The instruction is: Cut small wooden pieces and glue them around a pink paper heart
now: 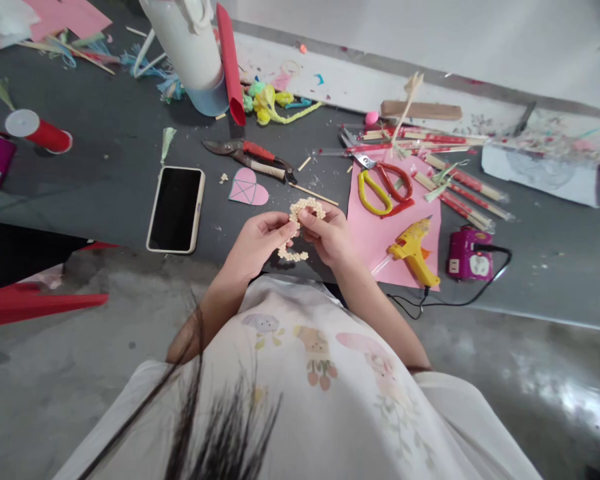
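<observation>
A cream beaded strand, curved roughly like an S, is held between both hands just over the table's front edge. My left hand pinches its middle from the left side, thumb on top. My right hand grips the upper curve, its thumb pressed on the beads. The strand's lower end hangs free below the fingers. Behind my left hand lies a pink paper heart with dark lines on it. A thin wooden stick lies behind the strand.
Red-handled pruners and scissors lie farther back. On the right are pink paper, a yellow glue gun with a cord, and a purple box. A phone lies left; a white-and-blue bottle stands behind.
</observation>
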`<state>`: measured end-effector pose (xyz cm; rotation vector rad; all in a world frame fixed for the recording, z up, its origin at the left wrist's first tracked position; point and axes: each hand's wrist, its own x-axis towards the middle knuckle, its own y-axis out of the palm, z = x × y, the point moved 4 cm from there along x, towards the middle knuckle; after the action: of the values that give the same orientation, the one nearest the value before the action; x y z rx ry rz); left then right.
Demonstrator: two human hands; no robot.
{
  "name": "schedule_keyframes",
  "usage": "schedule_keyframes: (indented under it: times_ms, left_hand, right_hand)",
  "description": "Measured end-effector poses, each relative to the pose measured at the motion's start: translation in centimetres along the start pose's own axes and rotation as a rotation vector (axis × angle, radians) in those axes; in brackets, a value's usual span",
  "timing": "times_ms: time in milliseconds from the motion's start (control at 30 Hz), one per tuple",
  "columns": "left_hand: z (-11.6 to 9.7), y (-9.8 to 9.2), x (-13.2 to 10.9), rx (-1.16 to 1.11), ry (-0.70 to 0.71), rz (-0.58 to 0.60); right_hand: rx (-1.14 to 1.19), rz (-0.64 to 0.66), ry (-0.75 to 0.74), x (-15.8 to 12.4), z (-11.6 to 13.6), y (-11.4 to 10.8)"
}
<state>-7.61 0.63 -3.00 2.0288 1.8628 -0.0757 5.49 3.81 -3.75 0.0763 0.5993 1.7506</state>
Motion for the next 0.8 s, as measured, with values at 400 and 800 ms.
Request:
schedule_keyframes:
  times_ms: [400,800]
  left_hand:
    - [0.2,-0.2,0.0,0.010,-0.023,-0.003]
    - [-0.5,-0.2,-0.2,-0.043,-0.040,-0.034]
  right_hand:
    - [-0.138,0.016,-0.100,0.0,0.5,0.0]
    - [-0.642,-0.160,-0.396,-0.1,1.7,-1.2]
